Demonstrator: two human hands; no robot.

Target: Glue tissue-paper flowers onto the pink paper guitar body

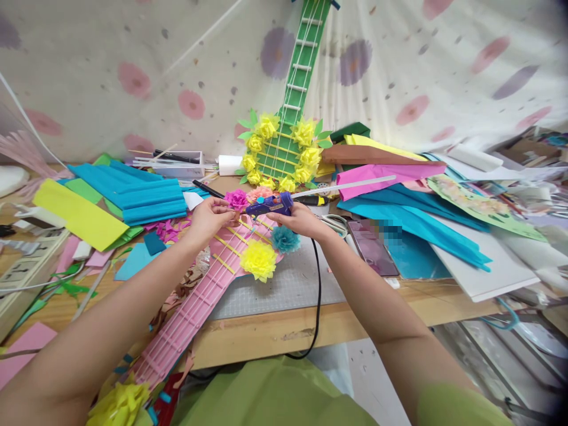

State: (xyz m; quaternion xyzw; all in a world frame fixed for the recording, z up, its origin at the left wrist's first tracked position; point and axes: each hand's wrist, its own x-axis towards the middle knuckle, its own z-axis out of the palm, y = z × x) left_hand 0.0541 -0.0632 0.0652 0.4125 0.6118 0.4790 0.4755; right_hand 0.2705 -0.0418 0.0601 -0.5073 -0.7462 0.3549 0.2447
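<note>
My right hand [304,220] is wrapped around a blue glue gun [268,205], with a long pale glue stick [350,184] poking out of its back. The nozzle points left, toward my left hand [210,218], whose fingers are pinched together; whatever lies between them is too small to make out. Beneath both hands a pink paper guitar [181,331] lies slanted, its neck toward me. On its body are a yellow paper flower [258,260] and a teal paper flower [286,238]. A magenta paper flower [236,200] and a coral paper flower [259,193] show just behind my fingertips and the gun.
A green paper guitar [295,89] ringed with yellow flowers leans upright against the curtain. Blue crepe paper [151,192] lies left, more blue paper [412,219] right. A phone [371,248] rests beside scissors. The gun's black cord [318,296] hangs over the table edge.
</note>
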